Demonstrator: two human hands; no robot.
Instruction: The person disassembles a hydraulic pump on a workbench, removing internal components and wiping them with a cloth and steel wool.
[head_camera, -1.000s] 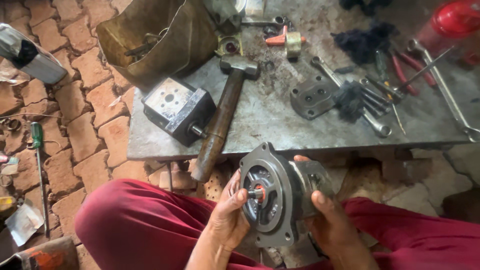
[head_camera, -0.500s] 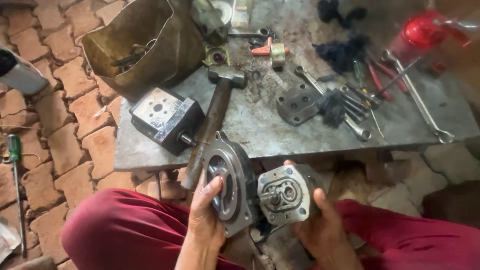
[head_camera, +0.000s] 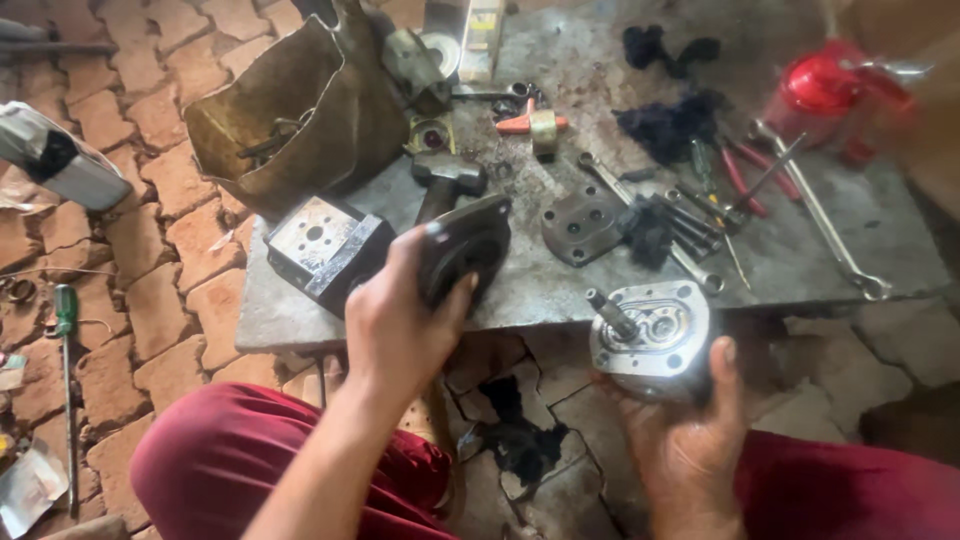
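My left hand (head_camera: 400, 322) grips a dark round metal flange cover (head_camera: 466, 248) and holds it over the near edge of the low metal table (head_camera: 820, 262), above the hammer (head_camera: 446, 178). My right hand (head_camera: 688, 432) holds the silvery pump body (head_camera: 652, 328) from below, its short shaft pointing up and left; it sits below the table's front edge, apart from the cover. A dark square metal block (head_camera: 326, 246) stands on the table just left of my left hand.
On the table lie a grey plate with holes (head_camera: 584, 224), wrenches (head_camera: 826, 222), red-handled pliers (head_camera: 738, 176), black rags (head_camera: 668, 124) and a red can (head_camera: 826, 88). A brown bag (head_camera: 300, 112) stands at the back left. A green screwdriver (head_camera: 66, 322) lies on the brick floor.
The two parts have come fully apart. My left hand has lifted the dark cover up and left toward the table, while my right hand has carried the pump body to the right.
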